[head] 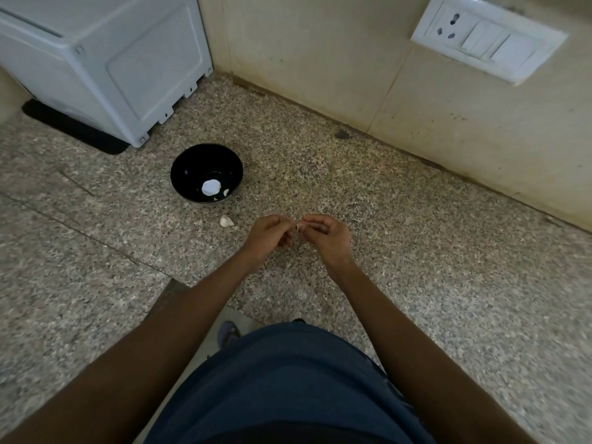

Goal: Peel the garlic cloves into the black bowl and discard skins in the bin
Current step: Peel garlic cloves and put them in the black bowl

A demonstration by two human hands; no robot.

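Both hands meet just above frame centre, over the speckled granite worktop (416, 251). Left hand (267, 233) has fingers curled, tips pinched toward the right hand (323, 233), which is curled the same way. Between the two sets of fingertips sits a small pale garlic clove (298, 226), mostly hidden; both hands pinch it w/ thumb and forefinger. Can't tell how much skin is on it, too small and blurred.

Black bowl (192, 161) stands on the worktop at approx 10 o'clock from the hands, near but apart. Inside, toward its near side: a bright white round patch (210, 187) (can't tell if it's a reflection or an object) and a pale peeled clove (226, 192) just at 3 o'clock of the patch.

Another garlic clove, unpeeled by the look of it (226, 221), lies on the worktop just at 6 o'clock of the bowl, at 9 o'clock from the left hand, touching neither.

Far left, at 11 o'clock from the bowl: a white appliance (105, 59) on a black mat (70, 126). Beige wall tiles (320, 59) run behind; a white switch & socket plate (487, 38) sits at 1 o'clock of the hands. Bottom of frame: forearms and a blue garment (288, 379).
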